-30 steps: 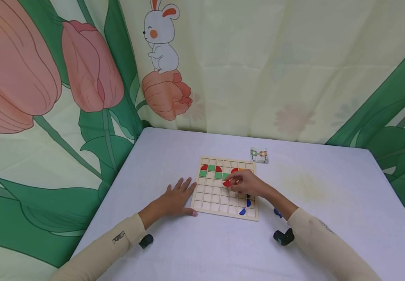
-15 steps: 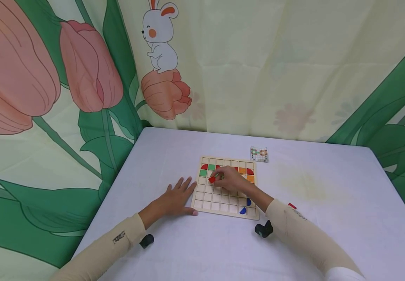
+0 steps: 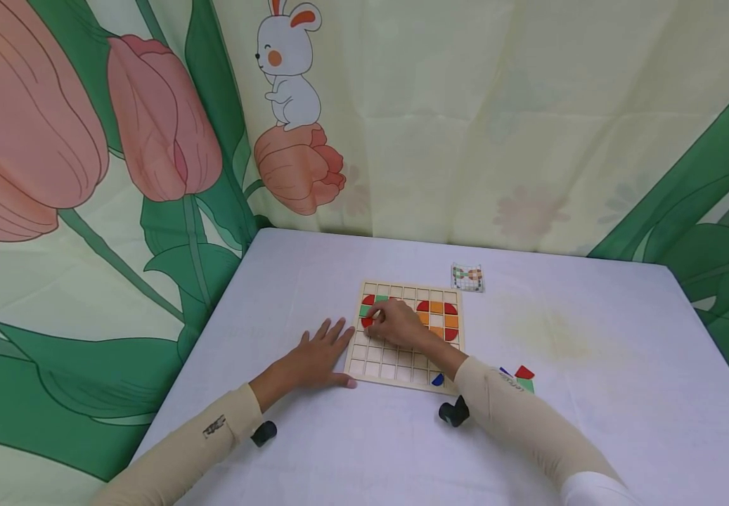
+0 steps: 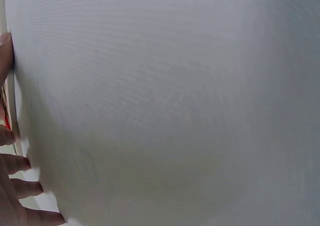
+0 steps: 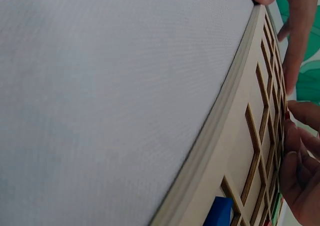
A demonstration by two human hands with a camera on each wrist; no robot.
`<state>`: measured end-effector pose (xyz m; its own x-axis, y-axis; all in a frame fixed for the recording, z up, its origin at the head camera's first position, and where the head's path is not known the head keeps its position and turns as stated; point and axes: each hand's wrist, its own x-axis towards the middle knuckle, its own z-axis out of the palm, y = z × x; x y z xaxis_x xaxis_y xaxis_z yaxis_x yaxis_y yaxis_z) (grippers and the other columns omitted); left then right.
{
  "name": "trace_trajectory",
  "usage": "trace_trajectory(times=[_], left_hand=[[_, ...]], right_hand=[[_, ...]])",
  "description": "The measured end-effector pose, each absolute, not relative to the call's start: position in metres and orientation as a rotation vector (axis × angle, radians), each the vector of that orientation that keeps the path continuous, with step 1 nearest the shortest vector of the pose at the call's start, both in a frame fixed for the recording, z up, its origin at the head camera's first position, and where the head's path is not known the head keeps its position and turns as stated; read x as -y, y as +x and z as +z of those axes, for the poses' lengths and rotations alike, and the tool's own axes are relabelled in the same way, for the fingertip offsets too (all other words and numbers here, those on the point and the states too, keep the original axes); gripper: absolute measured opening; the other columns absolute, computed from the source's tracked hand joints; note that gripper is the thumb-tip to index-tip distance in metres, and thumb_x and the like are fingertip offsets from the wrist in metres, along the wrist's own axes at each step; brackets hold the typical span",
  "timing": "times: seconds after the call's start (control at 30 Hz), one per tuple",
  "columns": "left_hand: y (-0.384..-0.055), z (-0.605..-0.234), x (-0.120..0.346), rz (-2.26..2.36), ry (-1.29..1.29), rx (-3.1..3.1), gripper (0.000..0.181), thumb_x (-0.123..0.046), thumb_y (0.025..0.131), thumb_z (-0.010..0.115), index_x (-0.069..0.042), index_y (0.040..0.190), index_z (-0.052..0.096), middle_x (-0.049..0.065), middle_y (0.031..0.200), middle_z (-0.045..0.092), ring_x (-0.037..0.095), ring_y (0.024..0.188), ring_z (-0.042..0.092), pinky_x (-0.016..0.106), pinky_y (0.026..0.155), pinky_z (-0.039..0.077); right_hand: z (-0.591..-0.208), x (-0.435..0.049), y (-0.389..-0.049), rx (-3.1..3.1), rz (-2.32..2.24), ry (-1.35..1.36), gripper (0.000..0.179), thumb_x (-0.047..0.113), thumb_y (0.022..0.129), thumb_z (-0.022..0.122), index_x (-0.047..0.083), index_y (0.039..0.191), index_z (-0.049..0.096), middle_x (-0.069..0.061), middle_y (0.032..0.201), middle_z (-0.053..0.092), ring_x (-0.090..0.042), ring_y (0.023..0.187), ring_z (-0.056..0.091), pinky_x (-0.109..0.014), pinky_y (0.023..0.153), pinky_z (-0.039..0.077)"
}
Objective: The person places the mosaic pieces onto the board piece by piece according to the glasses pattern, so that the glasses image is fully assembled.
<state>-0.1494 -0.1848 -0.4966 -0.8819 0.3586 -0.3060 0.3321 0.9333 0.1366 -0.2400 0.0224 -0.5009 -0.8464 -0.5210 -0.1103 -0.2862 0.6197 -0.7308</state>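
My right hand (image 3: pixel 396 325) reaches over the left side of a wooden grid board (image 3: pixel 373 355), its fingers pinching a red quarter-circle piece (image 3: pixel 366 322) at a cell below a green square (image 3: pixel 364 310). The same red piece (image 5: pixel 287 115) peeks from between the fingertips in the right wrist view. Spread flat on the table, my left hand (image 3: pixel 317 359) touches the board's left edge with its fingers, thumb near the lower left corner. Red quarter circles and orange squares (image 3: pixel 450 321) form a ring at the board's right. Some green pieces are hidden behind my right hand.
A small pattern card (image 3: pixel 467 277) lies behind the board's far right corner. Beside my right forearm are loose red (image 3: pixel 525 372), green and blue pieces, partly covered by the sleeve. A blue piece (image 3: pixel 437 379) sits in the board's near right part.
My right hand has carried the red piece leftward across the board to the left column, uncovering the red and orange ring. My left hand has stayed in place.
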Motion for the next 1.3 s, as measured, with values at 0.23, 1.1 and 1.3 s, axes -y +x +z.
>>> trace_trajectory(times=[0.23, 1.1, 1.3], left_hand=[[-0.151, -0.499, 0.185, 0.097, 0.508, -2.752, 0.108, -0.074, 0.08, 0.065, -0.019, 0.162, 0.021, 0.01, 0.169, 0.015, 0.042, 0.154, 0.015, 0.071, 0.11, 0.03], [-0.149, -0.499, 0.184, 0.104, 0.493, -2.754, 0.108, -0.075, 0.08, 0.065, -0.019, 0.162, 0.021, 0.01, 0.169, 0.014, 0.041, 0.155, 0.014, 0.07, 0.111, 0.029], [-0.15, -0.502, 0.184, 0.112, 0.499, -2.775, 0.108, -0.074, 0.08, 0.065, -0.019, 0.162, 0.021, 0.009, 0.169, 0.015, 0.041, 0.154, 0.015, 0.07, 0.111, 0.03]], right_hand=[[-0.497, -0.023, -0.238, -2.572, -1.029, -0.619, 0.019, 0.018, 0.087, 0.079, 0.011, 0.104, 0.076, 0.004, 0.072, 0.067, -0.012, 0.065, 0.058, -0.025, 0.058, 0.045], [-0.482, -0.061, -0.236, -2.593, -1.043, -0.745, 0.018, 0.026, 0.095, 0.07, 0.013, 0.108, 0.073, 0.002, 0.089, 0.071, -0.012, 0.076, 0.061, -0.028, 0.064, 0.049], [-0.477, -0.116, -0.24, -2.553, -1.051, -0.774, 0.017, 0.024, 0.096, 0.069, 0.013, 0.107, 0.074, 0.001, 0.09, 0.07, -0.015, 0.074, 0.057, -0.027, 0.062, 0.047]])
